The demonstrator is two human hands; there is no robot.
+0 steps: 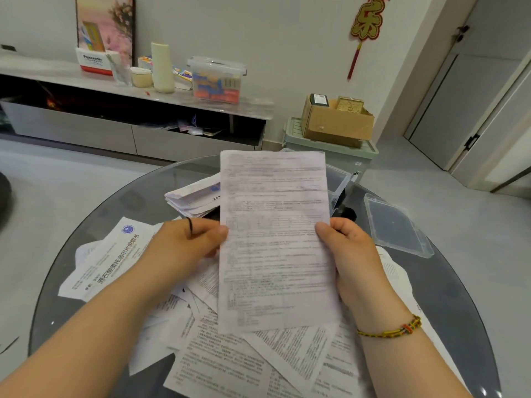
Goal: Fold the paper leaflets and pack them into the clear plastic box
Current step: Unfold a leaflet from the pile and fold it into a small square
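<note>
The leaflet (275,239), pinched at its side edges by the left hand (184,242) and right hand (352,248) above the table (115,202), should be halved corner to corner, then packed in the clear plastic box (340,180) behind it

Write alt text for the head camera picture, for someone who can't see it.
The left hand and right hand pinch the side edges of a printed leaflet, held up over a round glass table. Loose leaflets lie scattered beneath it, with a clear lid to the right.
</note>
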